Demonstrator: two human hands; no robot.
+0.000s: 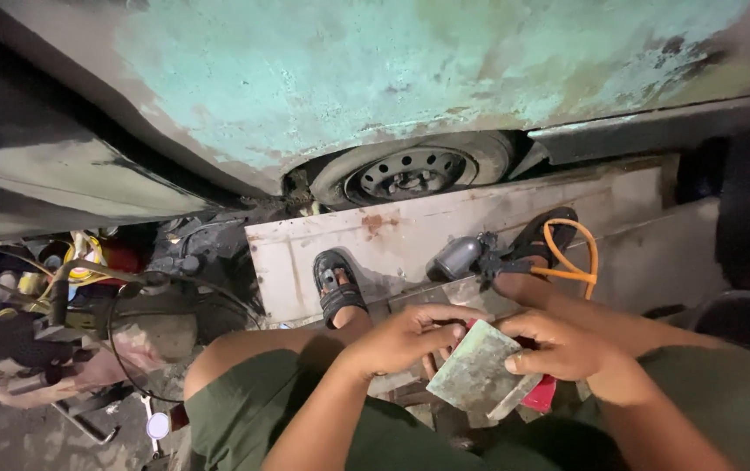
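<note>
So both hands are gripping the pad (480, 377): left hand (405, 338) pinching its top edge, right hand (558, 344) clamping the side. Best keeping it flat, pressure even.

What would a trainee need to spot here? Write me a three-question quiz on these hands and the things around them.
1. True or false: both hands hold the flat greenish pad.
2. Which thing lies on the board near the right foot? A) a hammer B) a spray gun with an orange hose C) a paint can
3. What round part shows under the car body?

Key:
1. True: the left hand and right hand both have a grip on it.
2. B: spray gun, hose.
3. A wheel.
</note>
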